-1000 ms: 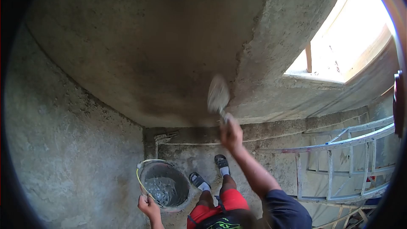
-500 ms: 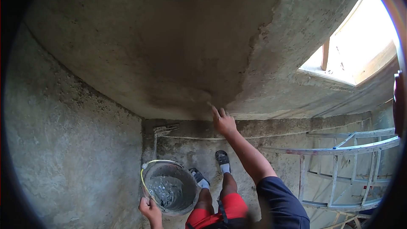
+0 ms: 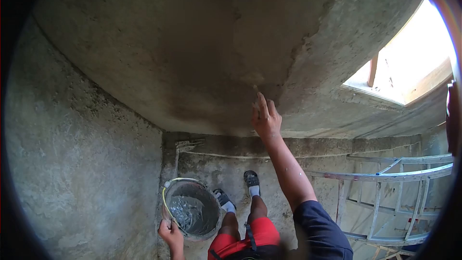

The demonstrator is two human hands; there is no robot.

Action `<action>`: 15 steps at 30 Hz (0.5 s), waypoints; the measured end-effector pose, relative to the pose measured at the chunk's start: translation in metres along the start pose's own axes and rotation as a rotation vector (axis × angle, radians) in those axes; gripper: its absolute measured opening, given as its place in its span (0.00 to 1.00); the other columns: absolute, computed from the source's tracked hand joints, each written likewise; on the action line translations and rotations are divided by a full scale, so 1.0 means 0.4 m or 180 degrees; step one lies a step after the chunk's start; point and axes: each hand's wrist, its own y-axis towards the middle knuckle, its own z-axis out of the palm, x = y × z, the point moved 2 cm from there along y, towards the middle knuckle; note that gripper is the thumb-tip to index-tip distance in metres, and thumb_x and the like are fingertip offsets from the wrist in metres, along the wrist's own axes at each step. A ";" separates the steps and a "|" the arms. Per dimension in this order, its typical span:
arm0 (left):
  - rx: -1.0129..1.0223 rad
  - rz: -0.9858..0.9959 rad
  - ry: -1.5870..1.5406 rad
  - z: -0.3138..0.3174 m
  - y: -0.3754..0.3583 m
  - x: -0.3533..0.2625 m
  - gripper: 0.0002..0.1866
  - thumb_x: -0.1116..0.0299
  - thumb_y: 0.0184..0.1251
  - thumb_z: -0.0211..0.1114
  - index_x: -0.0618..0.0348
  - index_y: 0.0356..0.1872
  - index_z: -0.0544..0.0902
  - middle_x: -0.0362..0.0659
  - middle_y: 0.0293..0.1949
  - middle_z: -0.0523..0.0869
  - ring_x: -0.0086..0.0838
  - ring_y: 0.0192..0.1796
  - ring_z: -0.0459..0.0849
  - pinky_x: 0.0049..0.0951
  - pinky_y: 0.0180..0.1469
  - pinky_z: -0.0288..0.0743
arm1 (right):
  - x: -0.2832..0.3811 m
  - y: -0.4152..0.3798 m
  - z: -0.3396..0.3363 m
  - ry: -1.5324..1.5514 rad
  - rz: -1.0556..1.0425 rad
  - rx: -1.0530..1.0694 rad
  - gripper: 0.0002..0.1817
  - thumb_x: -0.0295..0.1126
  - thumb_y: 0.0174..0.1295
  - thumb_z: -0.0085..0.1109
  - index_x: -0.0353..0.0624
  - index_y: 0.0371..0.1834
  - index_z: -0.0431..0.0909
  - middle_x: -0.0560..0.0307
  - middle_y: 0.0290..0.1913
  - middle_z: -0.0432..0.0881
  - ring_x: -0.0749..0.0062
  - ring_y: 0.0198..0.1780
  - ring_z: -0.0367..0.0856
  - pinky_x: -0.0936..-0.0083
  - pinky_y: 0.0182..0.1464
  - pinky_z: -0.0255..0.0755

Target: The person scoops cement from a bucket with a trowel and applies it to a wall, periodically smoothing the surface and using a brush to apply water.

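There is a single view, from a camera worn on the person's head, wide and rounded at the edges like a fisheye. It faces forward and up along the raised right hand (image 3: 266, 120), whose fingers (image 3: 261, 100) touch the plastered ceiling (image 3: 183, 43) close overhead. Far below the fingers, the frame's lower edge takes in the left hand (image 3: 171, 233) on the bucket (image 3: 191, 209).

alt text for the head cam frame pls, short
The right hand reaches up and presses a tool, mostly hidden, against the wet plastered ceiling. The left hand grips the rim of a bucket of grey mortar; a metal ladder lies at right.
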 end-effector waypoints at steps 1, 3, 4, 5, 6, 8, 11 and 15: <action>0.0002 0.0035 -0.0039 -0.004 0.003 -0.005 0.16 0.84 0.58 0.62 0.64 0.20 0.62 0.41 0.16 0.64 0.24 0.22 0.60 0.36 0.24 0.54 | -0.017 -0.039 0.038 0.0041 0.0119 -0.0014 0.30 0.32 0.63 0.65 0.51 0.71 0.71 0.49 0.46 0.83 0.49 0.36 0.86 0.62 0.31 0.82; -0.0011 0.0084 -0.0107 -0.007 0.011 -0.009 0.16 0.84 0.58 0.62 0.64 0.20 0.62 0.41 0.16 0.64 0.24 0.22 0.60 0.35 0.24 0.54 | -0.041 -0.169 0.068 0.0014 0.0382 0.0544 0.34 0.34 0.62 0.66 0.55 0.73 0.69 0.44 0.50 0.83 0.45 0.38 0.86 0.58 0.33 0.83; -0.0038 0.0057 -0.0150 -0.007 0.016 -0.009 0.15 0.84 0.58 0.61 0.64 0.20 0.62 0.41 0.16 0.64 0.24 0.22 0.60 0.36 0.24 0.55 | -0.051 -0.241 0.060 0.0027 0.0436 0.0808 0.33 0.33 0.63 0.63 0.58 0.74 0.68 0.44 0.46 0.82 0.45 0.35 0.85 0.57 0.32 0.82; -0.0077 0.0049 -0.0205 -0.008 0.025 -0.013 0.15 0.84 0.57 0.61 0.64 0.20 0.62 0.41 0.16 0.64 0.25 0.22 0.60 0.36 0.24 0.55 | -0.062 -0.320 0.046 0.0043 0.0483 0.1048 0.33 0.33 0.64 0.60 0.61 0.75 0.67 0.43 0.42 0.81 0.46 0.33 0.85 0.55 0.30 0.81; -0.0119 0.0097 -0.0253 -0.010 0.033 -0.019 0.15 0.84 0.57 0.61 0.64 0.20 0.62 0.41 0.16 0.64 0.25 0.22 0.60 0.36 0.24 0.55 | -0.081 -0.413 0.030 -0.0054 0.0584 0.1449 0.36 0.33 0.62 0.59 0.62 0.76 0.64 0.40 0.43 0.81 0.42 0.33 0.85 0.51 0.33 0.81; -0.0133 0.0220 -0.0261 -0.022 0.044 -0.036 0.14 0.84 0.57 0.60 0.64 0.20 0.63 0.42 0.15 0.65 0.27 0.21 0.60 0.38 0.25 0.56 | -0.097 -0.565 -0.051 0.0020 0.1186 0.2362 0.32 0.38 0.63 0.60 0.57 0.73 0.68 0.34 0.42 0.84 0.36 0.36 0.85 0.46 0.37 0.81; -0.0217 0.0408 -0.0199 -0.039 0.064 -0.078 0.14 0.83 0.57 0.61 0.64 0.20 0.63 0.44 0.16 0.66 0.30 0.20 0.61 0.39 0.25 0.58 | -0.085 -0.717 -0.217 0.0379 0.1754 0.2993 0.25 0.44 0.64 0.63 0.51 0.64 0.76 0.34 0.44 0.86 0.35 0.42 0.86 0.49 0.46 0.82; -0.0249 0.0494 -0.0412 -0.059 0.076 -0.171 0.15 0.81 0.58 0.63 0.65 0.20 0.64 0.46 0.16 0.67 0.32 0.21 0.62 0.40 0.26 0.61 | -0.010 -0.702 -0.414 0.0769 0.2436 0.3163 0.30 0.43 0.59 0.68 0.43 0.63 0.76 0.35 0.44 0.87 0.38 0.50 0.85 0.52 0.54 0.80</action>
